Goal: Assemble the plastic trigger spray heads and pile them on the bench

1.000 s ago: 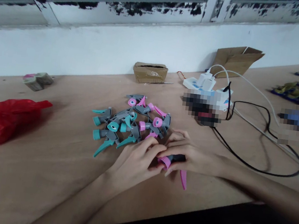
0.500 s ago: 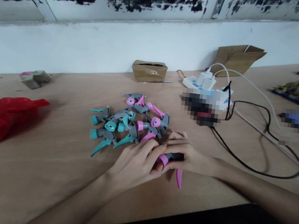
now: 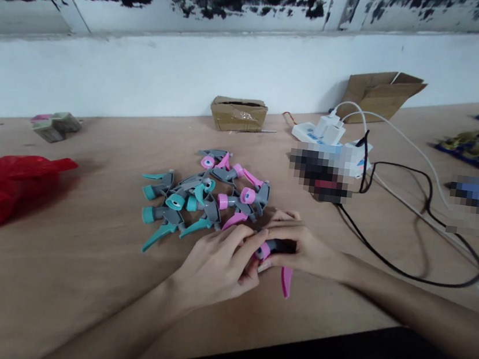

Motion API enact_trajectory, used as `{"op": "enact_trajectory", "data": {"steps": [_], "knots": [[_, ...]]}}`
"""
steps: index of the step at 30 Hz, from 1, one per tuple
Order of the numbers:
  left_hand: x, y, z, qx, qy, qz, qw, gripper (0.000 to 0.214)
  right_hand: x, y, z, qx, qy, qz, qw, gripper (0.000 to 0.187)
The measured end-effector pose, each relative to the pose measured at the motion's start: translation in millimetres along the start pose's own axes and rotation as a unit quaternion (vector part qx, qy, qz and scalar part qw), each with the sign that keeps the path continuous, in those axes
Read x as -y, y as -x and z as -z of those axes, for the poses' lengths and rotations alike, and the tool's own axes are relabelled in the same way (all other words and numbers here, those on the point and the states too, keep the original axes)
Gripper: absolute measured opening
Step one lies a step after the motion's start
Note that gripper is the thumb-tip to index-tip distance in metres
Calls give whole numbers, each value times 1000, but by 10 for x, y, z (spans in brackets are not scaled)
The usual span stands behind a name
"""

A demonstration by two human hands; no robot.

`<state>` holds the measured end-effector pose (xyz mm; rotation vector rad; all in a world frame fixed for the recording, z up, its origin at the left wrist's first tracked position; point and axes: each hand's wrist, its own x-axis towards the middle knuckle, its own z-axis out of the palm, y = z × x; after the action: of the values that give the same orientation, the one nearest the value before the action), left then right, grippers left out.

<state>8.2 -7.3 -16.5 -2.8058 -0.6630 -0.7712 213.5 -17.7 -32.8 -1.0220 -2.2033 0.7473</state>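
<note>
A grey trigger spray head with a pink collar and pink trigger (image 3: pixel 285 282) is held low over the table between both hands. My right hand (image 3: pixel 301 242) is closed around its dark body, the trigger sticking out below the fingers. At the pink collar, the fingers of my left hand (image 3: pixel 227 262) are bent and pinched against it; their tips are partly hidden. Just beyond my hands lies a loose pile of several grey trigger spray heads, some with teal collars and triggers (image 3: pixel 160 235), others with pink ones (image 3: pixel 234 221).
On the left lies a red plastic bag (image 3: pixel 16 184), with a small greenish block (image 3: pixel 57 127) behind it. A taped cardboard box (image 3: pixel 239 115) and an open carton (image 3: pixel 378 94) stand along the wall. A power strip (image 3: pixel 304 132) and a black cable (image 3: pixel 386 268) lie to the right.
The spray head has turned slightly between my hands, its pink collar shifting a little upward. The fingertips of my left hand have moved slightly at the collar. The pile lies as before.
</note>
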Motion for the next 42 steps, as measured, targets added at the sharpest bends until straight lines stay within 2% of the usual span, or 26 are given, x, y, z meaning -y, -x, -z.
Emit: {"op": "enact_trajectory", "data": {"steps": [6,10,21,25,28,32,34,37,42], "knots": [[-38,15,-27,-54,6,31,998,20,-19,4,-19,-54,-21,-10,998,37],[-75,18,-26,-69,-10,53,996,10,-35,9,-35,-69,-26,-24,997,35],[-98,-31,40,-86,-49,24,995,15,14,-12,-51,-100,-16,-38,994,30],[-43,-32,51,-114,-53,57,990,12,9,1,-38,-107,-5,-52,993,30],[3,-51,69,-126,46,141,981,8,4,5,-7,-127,-12,-57,990,30],[14,-87,90,-48,247,251,935,11,-2,-10,28,-136,-41,-28,989,36],[-6,-95,100,-27,288,267,919,10,-5,-18,32,-132,-54,-3,990,38],[-36,-92,112,-27,299,275,913,8,0,-25,30,-127,-65,24,990,37],[-3,-73,115,-13,322,283,903,9,22,-25,27,-124,-62,17,990,38]]}}
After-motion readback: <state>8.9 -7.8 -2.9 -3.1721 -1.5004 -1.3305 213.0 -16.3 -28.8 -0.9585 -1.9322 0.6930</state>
